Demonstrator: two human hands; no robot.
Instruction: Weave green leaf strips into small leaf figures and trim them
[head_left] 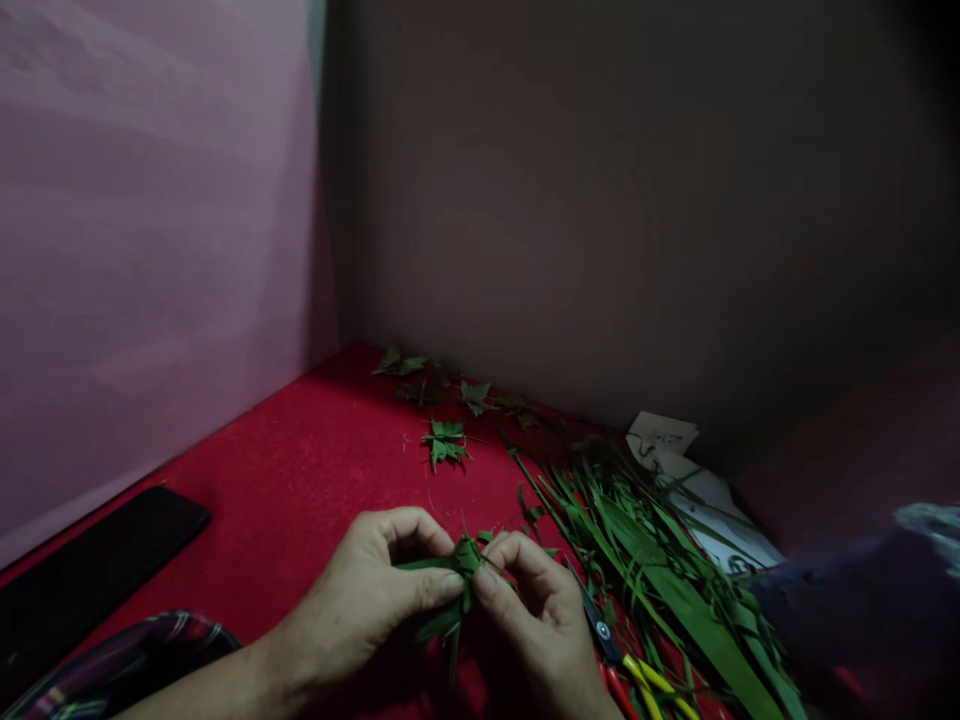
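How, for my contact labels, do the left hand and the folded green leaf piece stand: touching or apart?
Touching. The head view shows the left hand holding the folded green leaf piece, its thumb tip lying directly on the green.

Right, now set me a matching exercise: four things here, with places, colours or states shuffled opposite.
1. Scissors
2. Flat object
3. Leaf strips
4. Folded leaf

A. Green, in a heap
B. Between left hand and right hand
C. Red and yellow handles
D. Black, at far left

Pairs: 1-C, 2-D, 3-A, 4-B
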